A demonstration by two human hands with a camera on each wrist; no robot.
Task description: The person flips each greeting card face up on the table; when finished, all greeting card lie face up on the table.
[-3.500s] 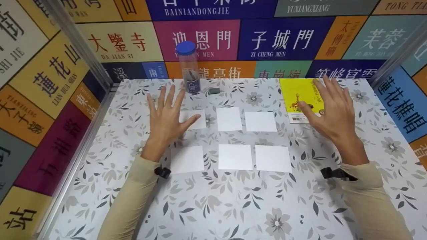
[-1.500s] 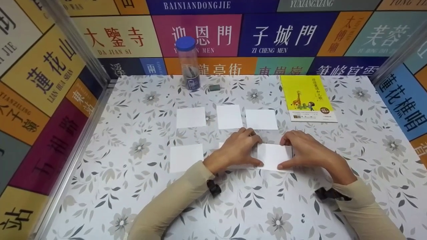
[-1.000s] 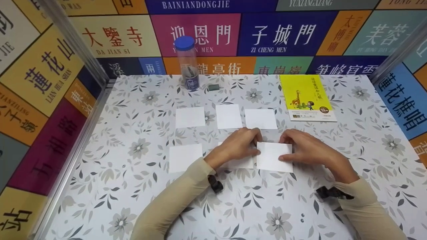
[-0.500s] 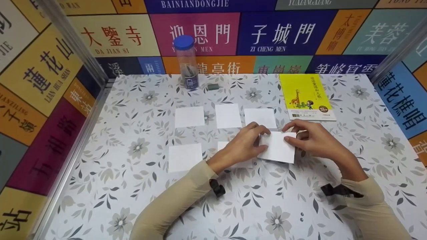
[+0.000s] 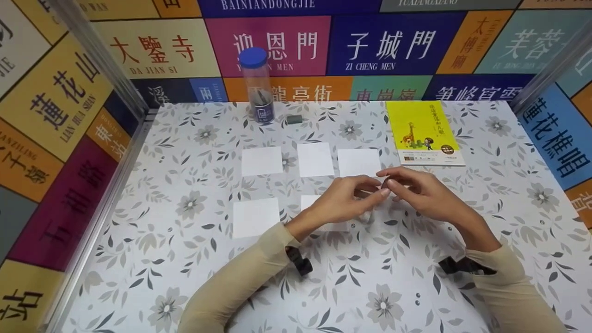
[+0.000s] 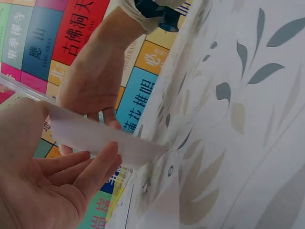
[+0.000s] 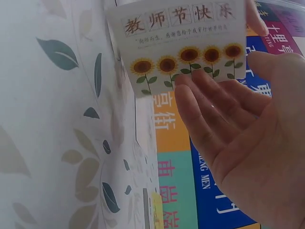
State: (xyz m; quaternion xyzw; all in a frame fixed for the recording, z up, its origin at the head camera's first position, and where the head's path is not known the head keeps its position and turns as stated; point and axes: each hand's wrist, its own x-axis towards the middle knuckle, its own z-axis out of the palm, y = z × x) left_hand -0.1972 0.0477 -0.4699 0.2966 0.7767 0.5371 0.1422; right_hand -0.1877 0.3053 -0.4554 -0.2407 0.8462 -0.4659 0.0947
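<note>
both hands met over the flowered tablecloth [image 5: 194, 259], and between their fingertips they held one small white paper card with printed sunflowers [image 7: 178, 45]. the left hand [image 5: 344, 203] pinched this card with the thumb on one face and the other fingers on the other face; in the left wrist view the card [image 6: 95, 136] showed almost only its edge, with the thumb [image 6: 95, 167] below it. the right hand [image 5: 416, 192] held the card on the opposite side, its fingers [image 7: 205, 102] nearly straight and close together behind the printed face. the card was lifted off the cloth, tilted, and in the head view it was nearly hidden behind the fingers.

just under the left hand's fingers lay another plain white square card [image 5: 311, 202], partly covered. three white cards [image 5: 315, 159] lay in a row beyond the fingertips, and one more [image 5: 255, 217] lay well left of the left hand. beyond the right hand's fingers lay a yellow thin book with a giraffe picture [image 5: 423, 132]. a clear plastic tube with blue cap [image 5: 256, 85] stood far from both hands, with a small dark eraser-like block [image 5: 293, 119] just beside it.
</note>
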